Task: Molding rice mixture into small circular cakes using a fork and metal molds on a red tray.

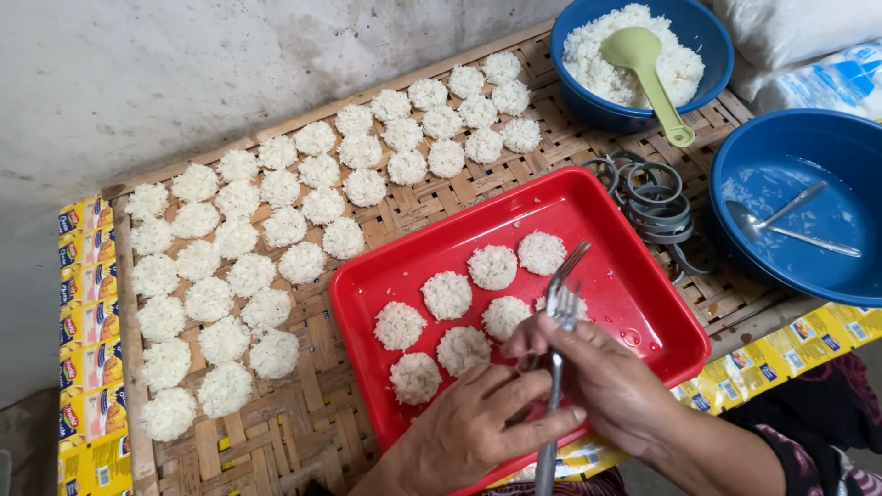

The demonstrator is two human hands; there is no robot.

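Note:
A red plastic tray (634, 276) lies on a woven bamboo mat and holds several flat round discs of white rice (446, 294). My left hand (469, 432) comes in from the bottom edge, its fingers wrapped round the handle of a metal fork (551, 432). That fork's tines rest on a rice disc at the tray's right side. Just to the right, my right hand (616, 386) holds a second fork (570, 264), which crosses the first with its tines pointing up and right. The rice disc under the forks is mostly hidden.
The bamboo mat (441, 188) carries several rows of rice discs (276, 230) at left and back. A blue bowl (707, 37) of rice with a green spoon (648, 69) stands at the back. A blue basin (808, 147) holds water and metal spoons. Metal rings (654, 197) lie between them.

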